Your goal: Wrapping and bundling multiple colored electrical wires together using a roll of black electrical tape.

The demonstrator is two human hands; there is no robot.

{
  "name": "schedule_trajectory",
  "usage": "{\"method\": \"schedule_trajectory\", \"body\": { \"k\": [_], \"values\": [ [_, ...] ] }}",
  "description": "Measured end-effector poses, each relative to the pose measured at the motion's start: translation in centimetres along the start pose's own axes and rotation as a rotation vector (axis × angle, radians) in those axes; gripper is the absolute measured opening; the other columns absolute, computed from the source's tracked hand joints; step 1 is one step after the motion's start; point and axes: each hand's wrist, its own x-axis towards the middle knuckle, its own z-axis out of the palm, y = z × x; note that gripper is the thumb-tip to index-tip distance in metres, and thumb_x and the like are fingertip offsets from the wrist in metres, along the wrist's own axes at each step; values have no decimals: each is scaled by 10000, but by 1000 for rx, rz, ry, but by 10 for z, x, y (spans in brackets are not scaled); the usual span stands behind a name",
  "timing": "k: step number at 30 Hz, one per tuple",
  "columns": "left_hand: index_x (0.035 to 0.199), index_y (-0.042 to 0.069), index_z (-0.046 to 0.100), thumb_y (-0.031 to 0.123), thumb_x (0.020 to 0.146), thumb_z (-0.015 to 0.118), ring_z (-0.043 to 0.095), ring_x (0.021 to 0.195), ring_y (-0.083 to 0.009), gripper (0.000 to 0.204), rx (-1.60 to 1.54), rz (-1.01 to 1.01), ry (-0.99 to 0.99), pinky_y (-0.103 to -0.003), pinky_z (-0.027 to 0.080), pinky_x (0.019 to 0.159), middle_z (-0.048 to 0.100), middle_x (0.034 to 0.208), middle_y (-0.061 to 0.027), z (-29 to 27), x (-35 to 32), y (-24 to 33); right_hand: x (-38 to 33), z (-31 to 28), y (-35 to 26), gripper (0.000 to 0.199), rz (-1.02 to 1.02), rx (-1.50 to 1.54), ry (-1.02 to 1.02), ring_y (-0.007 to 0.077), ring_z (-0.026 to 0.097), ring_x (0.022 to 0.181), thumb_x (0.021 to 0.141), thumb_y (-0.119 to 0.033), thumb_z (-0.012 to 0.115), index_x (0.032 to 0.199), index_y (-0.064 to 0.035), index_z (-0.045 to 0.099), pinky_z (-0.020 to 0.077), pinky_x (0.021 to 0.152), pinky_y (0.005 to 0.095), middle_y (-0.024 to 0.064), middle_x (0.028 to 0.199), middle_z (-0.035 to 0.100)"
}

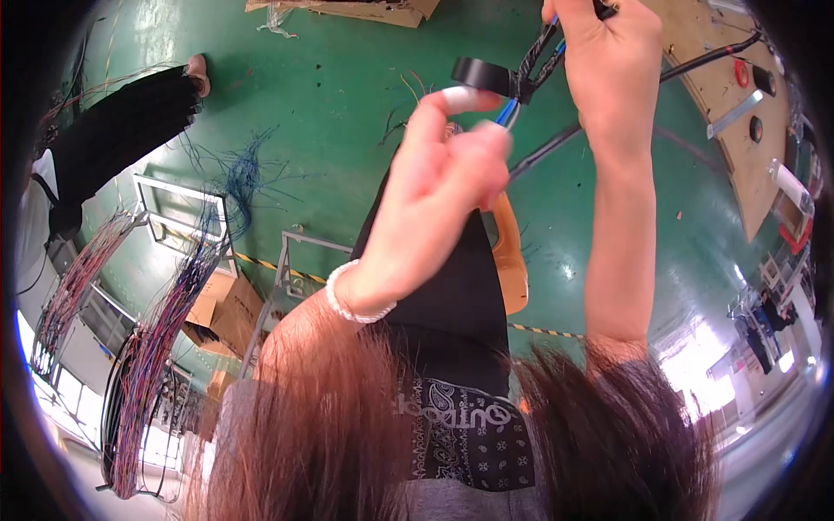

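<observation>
At the top right, my right hand is closed round a looped wire harness wrapped in black tape. Blue and pale wires stick out of its lower end. A roll of black tape sits against the wrapped part, on its left. My left hand is just below the roll, its thumb and bent forefinger apart beside the wires. A white covering is on one of its fingers, close under the roll. Motion blurs these fingertips; I see nothing gripped between them. A white beaded bracelet circles that wrist.
A wooden board with tape rolls lies at the right. Bundles of coloured wires hang from racks at the left, near a cardboard box. A co-worker's dark-clothed leg shows at upper left. An orange stool stands below.
</observation>
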Motion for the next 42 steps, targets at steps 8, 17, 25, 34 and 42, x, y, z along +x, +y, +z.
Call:
{"method": "schedule_trajectory", "body": {
  "k": [8,17,25,34,42],
  "values": [
    [1026,2,592,134,1000,508,303,553,-3,158,391,115,103,-193,257,485,419,625,89,12,4,1,-6,-5,-24,411,-149,-174,167,104,278,516,935,-157,626,621,24,431,260,455,302,69,526,320],
    [1053,-6,605,109,1012,464,364,679,-14,187,270,104,-29,-176,327,603,482,816,63,1,7,3,-14,-22,-2,425,-303,157,-21,38,429,606,943,-412,598,873,7,582,304,529,194,-25,684,507],
    [1099,6,609,93,1005,469,356,603,20,190,204,18,-44,-154,298,547,492,746,78,-7,7,-2,-61,-22,28,493,97,560,31,96,481,706,766,-339,771,1063,1,573,392,635,225,25,803,533],
    [991,-6,610,9,943,519,583,817,-70,104,359,-120,94,-233,474,735,639,867,-21,0,17,6,-17,-40,27,320,-463,260,-493,130,439,567,573,-66,705,883,-127,753,325,490,274,-39,651,428],
    [1077,8,609,103,959,574,508,675,-25,155,366,-61,63,-189,402,593,660,928,-30,-15,10,-1,-41,-52,28,395,-574,123,-416,108,380,560,601,-89,735,986,-168,765,284,470,267,-43,674,323]
  ]
}}
